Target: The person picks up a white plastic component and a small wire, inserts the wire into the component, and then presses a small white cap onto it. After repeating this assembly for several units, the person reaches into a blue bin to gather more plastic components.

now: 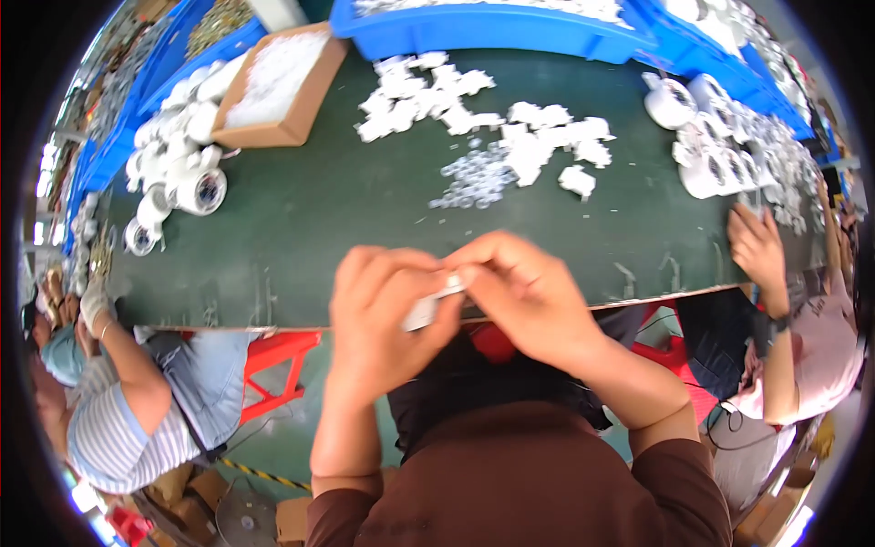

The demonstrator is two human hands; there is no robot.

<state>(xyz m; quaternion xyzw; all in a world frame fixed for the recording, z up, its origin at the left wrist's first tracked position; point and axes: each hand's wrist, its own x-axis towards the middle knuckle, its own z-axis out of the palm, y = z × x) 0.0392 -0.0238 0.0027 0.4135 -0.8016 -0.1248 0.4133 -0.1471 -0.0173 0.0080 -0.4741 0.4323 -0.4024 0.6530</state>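
Close over the table's near edge, my left hand (383,314) is closed round a small white plastic part (422,314), which shows between its fingers and thumb. My right hand (533,301) meets it at the fingertips, pinched at the part's upper end; whether it holds a separate small piece there I cannot make out. Beyond my hands lies a scatter of small clear ring-like pieces (474,178). Loose white plastic parts (424,96) are heaped behind them, with another cluster (547,137) to the right and a single white part (577,182) nearer me.
A blue bin (492,41) of white pieces stands along the back of the green table (301,246). At left are a cardboard box (301,128) and white round units (200,191); more white units (702,173) stand right. Co-workers sit either side, one person's hand (756,242) at right.
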